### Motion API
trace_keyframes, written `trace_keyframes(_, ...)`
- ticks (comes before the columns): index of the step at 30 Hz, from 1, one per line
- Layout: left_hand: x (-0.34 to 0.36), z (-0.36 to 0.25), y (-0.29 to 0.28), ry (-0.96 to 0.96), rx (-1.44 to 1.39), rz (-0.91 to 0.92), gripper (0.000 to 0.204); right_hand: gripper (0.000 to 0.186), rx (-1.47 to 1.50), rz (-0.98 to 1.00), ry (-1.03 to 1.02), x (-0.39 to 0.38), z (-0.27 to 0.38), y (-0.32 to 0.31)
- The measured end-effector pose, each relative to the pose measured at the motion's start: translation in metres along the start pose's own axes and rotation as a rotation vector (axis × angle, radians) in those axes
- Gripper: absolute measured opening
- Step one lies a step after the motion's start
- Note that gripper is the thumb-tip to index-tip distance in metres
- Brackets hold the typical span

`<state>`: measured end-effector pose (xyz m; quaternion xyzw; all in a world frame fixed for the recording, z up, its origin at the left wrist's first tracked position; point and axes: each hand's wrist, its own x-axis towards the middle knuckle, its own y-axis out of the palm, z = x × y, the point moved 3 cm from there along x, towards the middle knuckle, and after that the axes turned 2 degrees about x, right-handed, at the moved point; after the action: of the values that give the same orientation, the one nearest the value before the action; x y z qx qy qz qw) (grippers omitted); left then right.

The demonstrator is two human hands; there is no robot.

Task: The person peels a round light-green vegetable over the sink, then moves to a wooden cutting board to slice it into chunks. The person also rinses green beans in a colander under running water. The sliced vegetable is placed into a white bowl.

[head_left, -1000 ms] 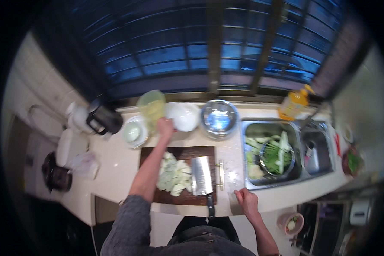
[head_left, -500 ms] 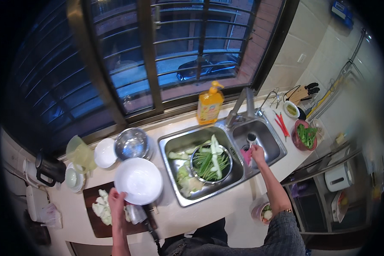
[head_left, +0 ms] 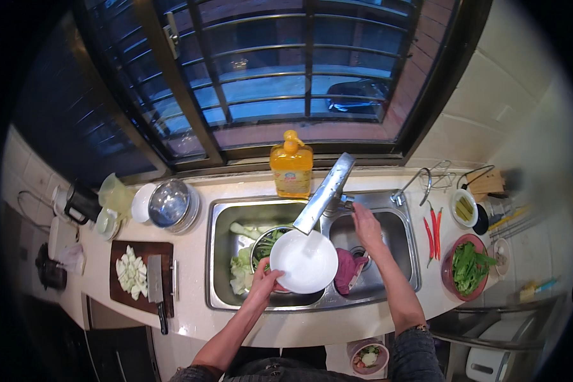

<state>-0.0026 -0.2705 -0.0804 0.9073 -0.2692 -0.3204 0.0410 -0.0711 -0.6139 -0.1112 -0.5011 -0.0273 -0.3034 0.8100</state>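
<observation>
My left hand [head_left: 264,285] grips the rim of a white bowl [head_left: 304,264], tilted slightly beneath the spout of the chrome faucet [head_left: 328,191]. A pale streak under the spout looks like running water. Beside the faucet's lever [head_left: 346,204] is my right hand [head_left: 367,228], fingers stretched out with their tips at the lever. Behind the bowl, in the larger sink basin [head_left: 221,223], a metal colander [head_left: 253,256] of green beans is partly hidden, with pale green peelings [head_left: 240,267] around it. A magenta cloth [head_left: 348,270] lies in the smaller basin [head_left: 398,254].
Left of the sink, a cutting board [head_left: 124,296] bears chopped pale vegetable [head_left: 131,274] and a cleaver [head_left: 155,283]. Metal bowls [head_left: 170,204] stand behind it. A yellow soap bottle [head_left: 291,169] is by the window. Red chilies [head_left: 434,232] and a bowl of greens [head_left: 470,267] sit right.
My left hand has carried the white bowl from above the cutting board to under the faucet. My right hand has let go of the small object at the smaller basin and moved to the lever.
</observation>
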Motion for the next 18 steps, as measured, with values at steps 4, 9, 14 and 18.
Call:
trace_keyframes(4,0.011,0.001,0.023,0.044,-0.052,-0.037,0.042,0.027,0.041,-0.026,0.000,0.009,-0.007,-0.014)
trace_keyframes(9,0.018,0.007,0.026,0.074,-0.091,-0.062,0.044,0.037,-0.087,-0.102,-0.043,0.008,0.006,-0.024)
trace_keyframes(14,0.030,0.008,0.004,0.161,-0.116,-0.098,0.044,0.050,0.563,0.135,0.516,-0.059,0.057,0.018)
trace_keyframes(18,0.028,-0.021,0.002,0.810,0.688,-0.476,0.038,0.036,0.751,0.310,0.667,-0.088,0.066,0.054)
